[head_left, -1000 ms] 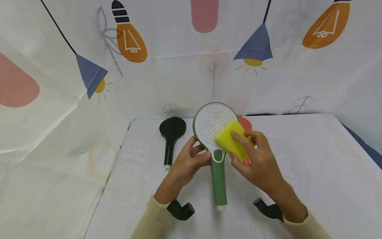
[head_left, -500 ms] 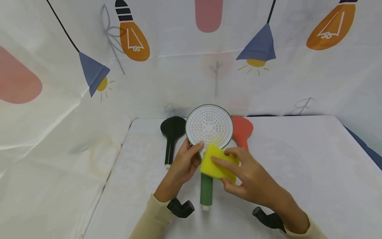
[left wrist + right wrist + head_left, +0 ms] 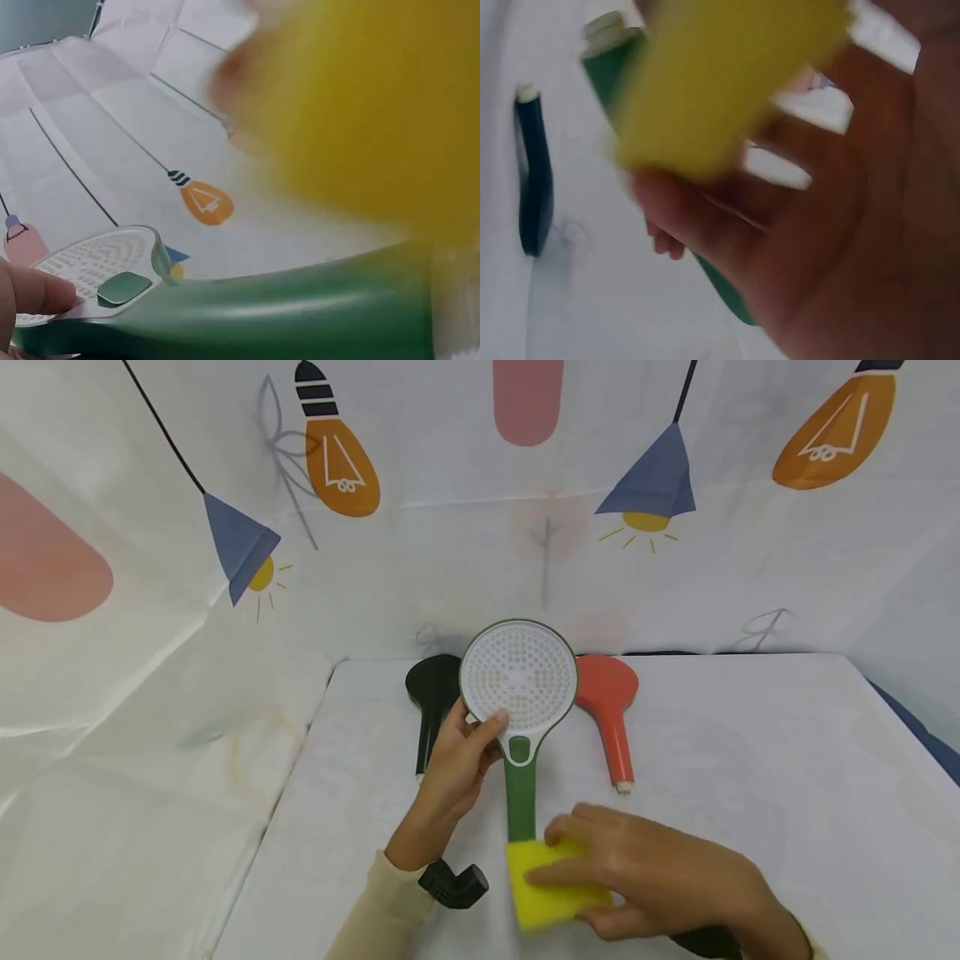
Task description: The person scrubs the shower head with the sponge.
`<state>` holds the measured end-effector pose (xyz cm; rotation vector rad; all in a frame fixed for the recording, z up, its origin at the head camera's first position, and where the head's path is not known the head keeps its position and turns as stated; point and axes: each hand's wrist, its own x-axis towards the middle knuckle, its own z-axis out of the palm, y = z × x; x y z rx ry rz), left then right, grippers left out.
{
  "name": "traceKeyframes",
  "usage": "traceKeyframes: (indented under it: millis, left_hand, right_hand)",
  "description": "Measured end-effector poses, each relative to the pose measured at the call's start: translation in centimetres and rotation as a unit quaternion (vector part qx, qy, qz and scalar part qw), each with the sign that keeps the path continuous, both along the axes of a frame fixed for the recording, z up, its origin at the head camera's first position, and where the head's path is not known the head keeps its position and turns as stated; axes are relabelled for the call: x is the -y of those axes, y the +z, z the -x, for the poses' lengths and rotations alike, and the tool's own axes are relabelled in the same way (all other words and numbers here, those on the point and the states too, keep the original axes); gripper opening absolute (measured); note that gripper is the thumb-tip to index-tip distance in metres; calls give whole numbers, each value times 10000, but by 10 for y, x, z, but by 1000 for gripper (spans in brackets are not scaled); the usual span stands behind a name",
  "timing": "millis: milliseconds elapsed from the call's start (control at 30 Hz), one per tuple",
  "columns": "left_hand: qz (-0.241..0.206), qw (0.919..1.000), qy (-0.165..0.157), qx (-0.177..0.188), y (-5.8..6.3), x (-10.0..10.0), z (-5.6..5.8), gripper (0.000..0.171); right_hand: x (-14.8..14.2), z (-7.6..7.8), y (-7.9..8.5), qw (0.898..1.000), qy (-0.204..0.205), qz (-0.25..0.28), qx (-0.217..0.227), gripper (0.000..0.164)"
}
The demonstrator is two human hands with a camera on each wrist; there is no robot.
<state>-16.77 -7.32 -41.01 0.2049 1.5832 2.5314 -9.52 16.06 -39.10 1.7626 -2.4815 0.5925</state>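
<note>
My left hand (image 3: 453, 768) grips a green shower head (image 3: 521, 802) at its neck, thumb on the edge of the white nozzle face (image 3: 519, 672). The face points toward me and the handle hangs downward. In the left wrist view the green handle (image 3: 285, 315) runs across the bottom, and the thumb (image 3: 41, 291) lies by the green button. My right hand (image 3: 637, 872) pinches a yellow sponge (image 3: 551, 885) that covers the lower end of the handle. Blurred in the right wrist view, the sponge (image 3: 727, 82) sits between thumb and fingers, in front of the handle.
Behind the left hand lies a black shower head (image 3: 432, 702), partly covered. A red shower head (image 3: 611, 710) lies to the right of the green one. The white table (image 3: 750, 760) meets a white cloth backdrop (image 3: 465, 552) printed with lamps and bulbs.
The sponge in my right hand has moved from the nozzle face down along the handle to its lower end. The shower head has shifted slightly left, and the left thumb now rests on its face.
</note>
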Motion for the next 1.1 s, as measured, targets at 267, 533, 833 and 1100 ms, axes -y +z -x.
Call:
traceKeyframes:
  millis: [267, 533, 833, 1100]
  left_hand:
    - [273, 9994, -206, 59, -5, 2, 5, 57]
    - [252, 9977, -588, 205, -4, 1, 2, 61]
    - [249, 9964, -796, 163, -3, -1, 1, 45]
    - [114, 9955, -935, 43, -4, 0, 1, 36]
  right_hand:
    - [-34, 7, 12, 9929, 65, 1081, 481, 54]
    - [-17, 26, 5, 9526, -2137, 1984, -862, 50]
    - [13, 28, -14, 9476, -2367, 1557, -1477, 48]
    - [14, 24, -14, 9575, -2211, 1226, -1388, 59]
